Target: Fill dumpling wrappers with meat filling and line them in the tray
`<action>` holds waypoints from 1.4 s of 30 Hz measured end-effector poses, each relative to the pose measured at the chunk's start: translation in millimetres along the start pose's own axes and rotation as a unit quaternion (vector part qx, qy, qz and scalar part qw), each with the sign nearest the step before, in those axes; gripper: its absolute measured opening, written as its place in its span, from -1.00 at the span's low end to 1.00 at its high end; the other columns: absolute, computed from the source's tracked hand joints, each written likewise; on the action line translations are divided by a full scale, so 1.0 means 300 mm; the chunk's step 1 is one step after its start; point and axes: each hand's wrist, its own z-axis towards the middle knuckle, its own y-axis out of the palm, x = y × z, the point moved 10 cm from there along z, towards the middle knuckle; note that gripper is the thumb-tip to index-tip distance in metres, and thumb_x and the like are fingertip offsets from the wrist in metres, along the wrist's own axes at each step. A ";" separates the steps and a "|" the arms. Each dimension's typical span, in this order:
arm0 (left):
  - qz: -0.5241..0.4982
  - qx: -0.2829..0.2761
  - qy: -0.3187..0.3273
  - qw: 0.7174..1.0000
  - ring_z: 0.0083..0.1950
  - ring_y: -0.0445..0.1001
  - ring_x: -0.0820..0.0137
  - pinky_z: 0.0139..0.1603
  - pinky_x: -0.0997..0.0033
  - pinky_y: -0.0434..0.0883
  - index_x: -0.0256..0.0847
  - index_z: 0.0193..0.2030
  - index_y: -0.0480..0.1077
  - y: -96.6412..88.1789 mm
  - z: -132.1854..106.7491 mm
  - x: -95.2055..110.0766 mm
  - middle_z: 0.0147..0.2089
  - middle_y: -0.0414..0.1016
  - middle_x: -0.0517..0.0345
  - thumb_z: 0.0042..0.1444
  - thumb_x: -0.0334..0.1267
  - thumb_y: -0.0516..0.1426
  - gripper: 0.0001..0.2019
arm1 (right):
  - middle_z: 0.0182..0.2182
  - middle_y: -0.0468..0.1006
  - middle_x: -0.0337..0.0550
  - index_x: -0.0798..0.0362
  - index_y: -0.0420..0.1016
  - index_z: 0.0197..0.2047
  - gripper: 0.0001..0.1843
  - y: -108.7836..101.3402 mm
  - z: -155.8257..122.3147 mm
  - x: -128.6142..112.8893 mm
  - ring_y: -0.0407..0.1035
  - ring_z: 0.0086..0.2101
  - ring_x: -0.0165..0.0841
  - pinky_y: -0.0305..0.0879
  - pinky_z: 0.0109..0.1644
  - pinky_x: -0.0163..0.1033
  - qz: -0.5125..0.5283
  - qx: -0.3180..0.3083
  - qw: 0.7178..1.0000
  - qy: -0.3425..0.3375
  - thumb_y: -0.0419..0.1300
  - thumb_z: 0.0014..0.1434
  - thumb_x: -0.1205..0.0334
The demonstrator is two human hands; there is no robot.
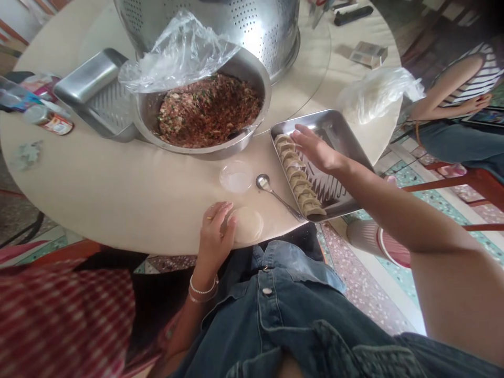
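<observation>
My right hand [315, 149] is over the metal tray [354, 152], fingers stretched out, with its tips beside the far end of a row of dumplings [299, 176]. Whether the fingertips touch a dumpling I cannot tell. The dumplings overlap along the tray's left side. My left hand [216, 228] rests at the table edge with its thumb apart from its fingers, against the left side of round dough wrappers [249, 224]. A small clear dish [236, 177] lies just beyond. Between the wrappers and the tray is a metal spoon [277, 195], its handle reaching the tray's near corner.
A large bowl of meat filling [208, 113], partly under a plastic bag [183, 52], stands ahead. Behind it is a perforated steel colander [255, 26]. Another metal tray [96, 94] and jars [51, 118] are left. A seated person [460, 89] is at right, a bin [378, 239] below.
</observation>
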 end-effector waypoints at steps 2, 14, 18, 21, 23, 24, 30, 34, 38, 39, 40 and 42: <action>0.000 -0.001 -0.007 1.000 0.20 0.41 0.23 0.24 0.06 0.40 -0.25 0.08 0.42 -0.003 -0.002 -0.004 0.10 0.47 -0.10 0.24 -0.24 0.10 -0.69 | 0.32 0.18 0.05 0.07 -0.06 0.39 -0.17 -0.049 -0.029 -0.009 0.13 0.29 -0.13 0.15 0.33 0.05 -0.091 0.015 0.996 -0.002 -0.05 0.21 -0.21; 0.004 -0.003 0.010 1.000 0.20 0.40 0.22 0.25 0.05 0.39 -0.23 0.08 0.42 0.005 0.013 0.012 0.10 0.46 -0.08 0.23 -0.26 0.10 -0.70 | -0.52 0.52 -0.23 0.15 0.00 0.34 -0.22 -0.021 -0.256 0.015 0.48 -0.45 -0.26 0.36 -0.27 -0.13 -0.275 -0.044 0.959 -0.044 -0.10 0.27 -0.24; 0.042 -0.002 0.026 0.999 0.19 0.37 0.18 0.26 0.01 0.35 -0.25 0.01 0.45 -0.001 0.008 0.011 0.04 0.45 -0.09 0.22 -0.27 0.11 -0.74 | -0.52 0.56 -0.17 0.19 -0.05 0.37 -0.18 -0.005 -0.287 0.067 0.49 -0.43 -0.24 0.34 -0.30 -0.16 -0.313 -0.096 0.945 0.009 -0.12 0.27 -0.25; 0.056 -0.016 0.029 0.998 0.15 0.37 0.16 0.24 -0.01 0.35 -0.24 -0.04 0.49 0.005 0.000 0.003 0.03 0.43 -0.09 0.21 -0.25 0.12 -0.77 | -0.51 0.57 -0.16 0.21 -0.23 0.42 -0.11 0.008 -0.328 0.087 0.50 -0.43 -0.22 0.35 -0.32 -0.15 -0.329 -0.117 0.937 0.029 -0.12 0.28 -0.25; 0.060 -0.027 0.030 0.997 0.16 0.36 0.15 0.24 -0.03 0.34 -0.24 -0.05 0.50 0.012 -0.004 0.002 0.05 0.42 -0.09 0.20 -0.23 0.13 -0.76 | -0.48 0.56 -0.11 0.24 -0.16 0.41 -0.12 -0.016 -0.354 0.022 0.50 -0.40 -0.19 0.36 -0.31 -0.12 -0.359 -0.037 0.933 -0.015 -0.09 0.28 -0.23; 0.060 -0.029 0.029 0.997 0.16 0.36 0.15 0.24 -0.03 0.34 -0.23 -0.05 0.50 0.014 -0.004 0.002 0.06 0.42 -0.09 0.20 -0.22 0.13 -0.76 | -0.45 0.56 -0.08 0.25 -0.10 0.40 -0.14 -0.016 -0.374 -0.029 0.49 -0.39 -0.19 0.37 -0.29 -0.11 -0.361 0.006 0.931 -0.051 -0.06 0.28 -0.21; 0.049 -0.008 0.016 0.999 0.09 0.39 0.20 0.17 0.02 0.40 -0.22 -0.15 0.50 0.020 0.009 0.003 -0.05 0.47 -0.03 0.20 -0.22 0.14 -0.83 | -0.13 0.53 -0.03 0.07 0.30 0.19 -0.56 0.333 -0.464 -0.233 0.48 -0.27 -0.35 0.45 -0.18 -0.22 -0.260 -0.065 0.931 -0.246 -0.02 0.34 0.06; 0.042 0.007 0.010 0.999 0.04 0.40 0.21 0.15 0.01 0.40 -0.25 -0.15 0.48 0.020 0.014 0.008 -0.11 0.49 -0.05 0.23 -0.27 0.09 -0.83 | -0.09 0.49 0.06 0.10 0.40 0.10 -0.63 0.509 -0.395 -0.175 0.42 -0.11 -0.19 0.41 -0.12 -0.11 -0.328 -0.048 0.914 -0.233 -0.01 0.32 0.16; 0.045 -0.009 0.022 0.999 0.06 0.40 0.22 0.17 0.06 0.40 -0.24 -0.12 0.48 0.017 0.001 0.022 -0.09 0.48 -0.05 0.20 -0.27 0.11 -0.82 | -0.16 0.50 0.03 0.05 0.50 -0.09 -0.73 0.526 -0.364 -0.145 0.37 -0.12 -0.17 0.35 -0.06 -0.08 -0.314 -0.009 0.918 -0.243 0.03 0.31 0.17; 0.047 -0.015 0.029 0.998 0.07 0.40 0.22 0.17 0.07 0.40 -0.24 -0.12 0.48 0.016 -0.003 0.026 -0.07 0.47 -0.05 0.18 -0.25 0.14 -0.81 | -0.18 0.51 0.02 0.05 0.51 -0.11 -0.75 0.520 -0.366 -0.145 0.36 -0.12 -0.17 0.34 -0.04 -0.07 -0.307 -0.002 0.918 -0.251 0.04 0.30 0.17; 0.050 -0.022 0.034 0.998 0.08 0.41 0.22 0.19 0.07 0.40 -0.24 -0.10 0.48 0.016 -0.006 0.030 -0.06 0.47 -0.05 0.18 -0.23 0.15 -0.80 | -0.19 0.52 0.00 0.05 0.51 -0.13 -0.76 0.514 -0.369 -0.145 0.36 -0.12 -0.18 0.33 -0.03 -0.07 -0.299 0.004 0.918 -0.259 0.06 0.30 0.17; 0.056 -0.032 0.039 0.997 0.08 0.41 0.21 0.19 0.07 0.40 -0.25 -0.07 0.48 0.014 -0.009 0.036 -0.05 0.47 -0.06 0.16 -0.21 0.17 -0.76 | -0.22 0.54 -0.03 0.05 0.50 -0.14 -0.79 0.507 -0.375 -0.146 0.36 -0.15 -0.19 0.32 -0.04 -0.08 -0.287 0.011 0.918 -0.274 0.07 0.29 0.18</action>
